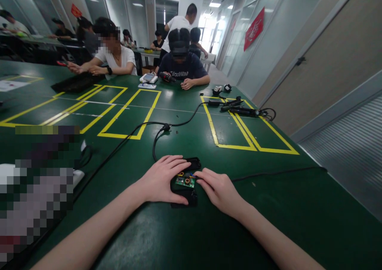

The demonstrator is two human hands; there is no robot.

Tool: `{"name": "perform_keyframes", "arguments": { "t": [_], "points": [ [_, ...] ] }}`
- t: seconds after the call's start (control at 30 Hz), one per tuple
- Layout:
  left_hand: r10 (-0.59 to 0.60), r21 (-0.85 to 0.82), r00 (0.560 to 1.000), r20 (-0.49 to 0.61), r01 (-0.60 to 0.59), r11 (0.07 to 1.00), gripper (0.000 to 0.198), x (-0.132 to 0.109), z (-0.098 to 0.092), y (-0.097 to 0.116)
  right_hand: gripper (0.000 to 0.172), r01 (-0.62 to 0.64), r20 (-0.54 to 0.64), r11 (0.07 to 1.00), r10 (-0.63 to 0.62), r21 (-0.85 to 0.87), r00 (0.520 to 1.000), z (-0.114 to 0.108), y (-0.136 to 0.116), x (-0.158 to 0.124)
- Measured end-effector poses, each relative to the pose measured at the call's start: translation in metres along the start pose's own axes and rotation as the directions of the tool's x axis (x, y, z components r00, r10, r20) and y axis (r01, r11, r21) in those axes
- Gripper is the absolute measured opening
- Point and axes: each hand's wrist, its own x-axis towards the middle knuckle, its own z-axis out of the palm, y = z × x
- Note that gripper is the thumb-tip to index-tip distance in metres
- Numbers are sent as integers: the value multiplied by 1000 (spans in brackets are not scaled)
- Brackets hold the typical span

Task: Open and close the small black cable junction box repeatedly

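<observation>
Two case halves [192, 195] lie partly under the splayed left hand [159, 178], hold unclear; the right hand [219, 188] pinches a cable [250, 177] beside the board [185, 181].

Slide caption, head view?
Left hand and right hand at a circuit board between black case parts on a green table.

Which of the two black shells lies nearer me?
The near shell, on your side of the green board; the far shell lies beyond that board.
</observation>
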Motion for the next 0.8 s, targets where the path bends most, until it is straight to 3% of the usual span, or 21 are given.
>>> {"name": "perform_keyframes", "arguments": {
  "t": [0.13, 0.23, 0.33, 0.4, 0.63, 0.8],
  "points": [
    [-9, 14, 999, -31, 9, 1000, 84, 0, -8, -2, 21, -66, 40, 997, 68, -49, 997, 5, 6, -1],
    [-25, 29, 999, -42, 26, 999, 70, -1, -12, -3, 19, -125, 45, 992, 124, 13, 991, 6, 7, -1],
    [-23, 42, 1000, -4, 24, 999, 75, -1, -10, -4, 37, -170, 52, 982, 166, 85, 985, 3, 4, 0],
    [-30, 65, 999, 34, 28, 997, 77, 0, -8, -3, 45, -169, 81, 982, 162, 84, 983, 1, 1, 1],
    [-109, 116, 991, 71, 101, 988, 50, 5, -12, -3, 32, -116, 87, 988, 124, -98, 988, 1, -1, 3],
    [-160, 186, 987, 12, 155, 970, 59, 5, -14, -4, 34, -111, 104, 979, 130, -169, 986, 1, 1, 4]
  ]
}}
